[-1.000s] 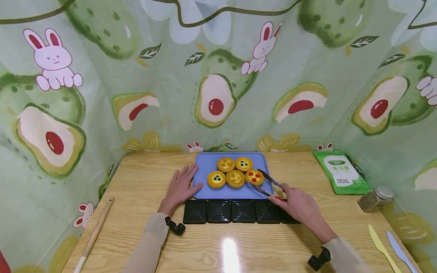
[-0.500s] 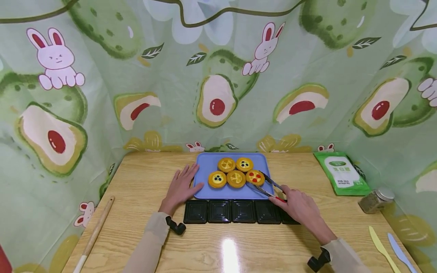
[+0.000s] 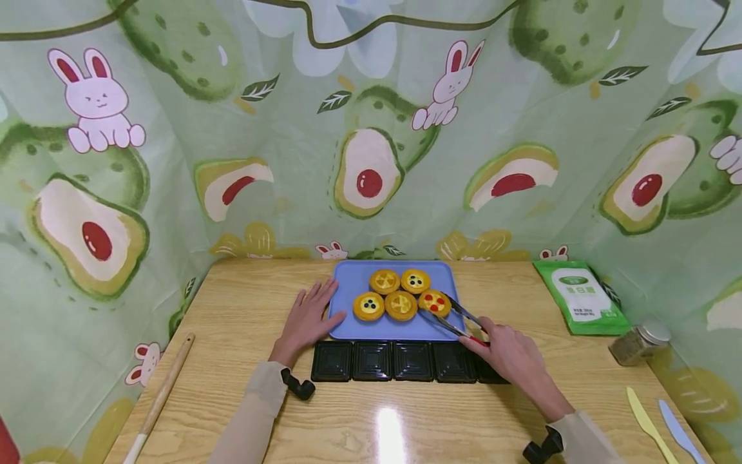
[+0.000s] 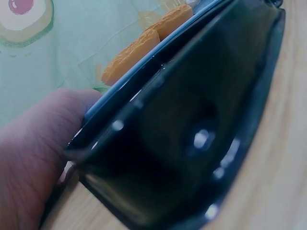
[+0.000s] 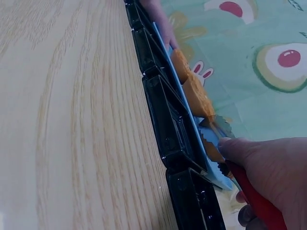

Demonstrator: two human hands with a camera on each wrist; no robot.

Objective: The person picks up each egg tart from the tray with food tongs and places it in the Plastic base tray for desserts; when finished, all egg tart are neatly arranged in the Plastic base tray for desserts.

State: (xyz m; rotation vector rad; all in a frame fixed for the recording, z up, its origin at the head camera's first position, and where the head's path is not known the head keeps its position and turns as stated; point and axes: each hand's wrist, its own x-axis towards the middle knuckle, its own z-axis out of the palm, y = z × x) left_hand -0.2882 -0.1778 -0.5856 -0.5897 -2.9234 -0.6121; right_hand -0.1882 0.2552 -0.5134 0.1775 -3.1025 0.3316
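My right hand (image 3: 510, 348) holds red-handled tongs (image 3: 449, 326). The arms of the tongs lie on either side of a tart with red fruit pieces (image 3: 435, 303), which sits on a blue tray (image 3: 346, 278). Beside it on the tray are two tarts with dark berries, one in front (image 3: 368, 307) and one behind (image 3: 415, 281). Two tarts with yellow wedges, a front one (image 3: 400, 306) and a back one (image 3: 384, 281), complete the cluster. My left hand (image 3: 307, 319) rests with fingers spread at the tray's left side, its thumb at the rim.
A row of small square black containers (image 3: 373, 361) stands along the tray's front edge. Right of it lie a green-white packet (image 3: 581, 298), a spice jar (image 3: 639, 343), a yellow knife (image 3: 650, 422) and a blue knife (image 3: 683, 433). A wooden-handled utensil (image 3: 165, 386) lies left.
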